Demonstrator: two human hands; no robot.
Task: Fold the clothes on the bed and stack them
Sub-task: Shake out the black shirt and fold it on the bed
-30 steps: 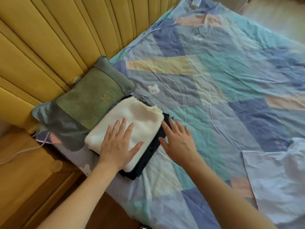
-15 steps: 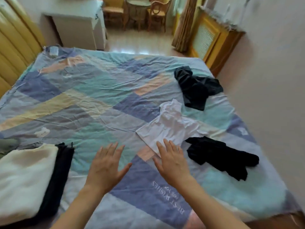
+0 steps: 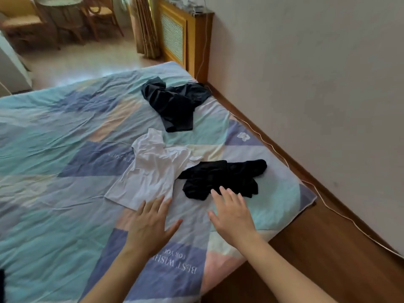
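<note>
Both hands are flat w/ fingers spread, holding nothing, over the bed (image 3: 54, 226). Left hand (image 3: 150, 226) has its fingertips at the near edge of the white shirt (image 3: 150, 171). Right hand (image 3: 234, 217) has its fingertips at the near edge of the black cloth (image 3: 220, 178), which lies just right of the shirt & touches it. Farther back, a dark top (image 3: 175, 101) lies crumpled by the bed's far right side, apart from the shirt. Past the bed are chairs (image 3: 98, 16) & a curtain (image 3: 146, 25).
</note>
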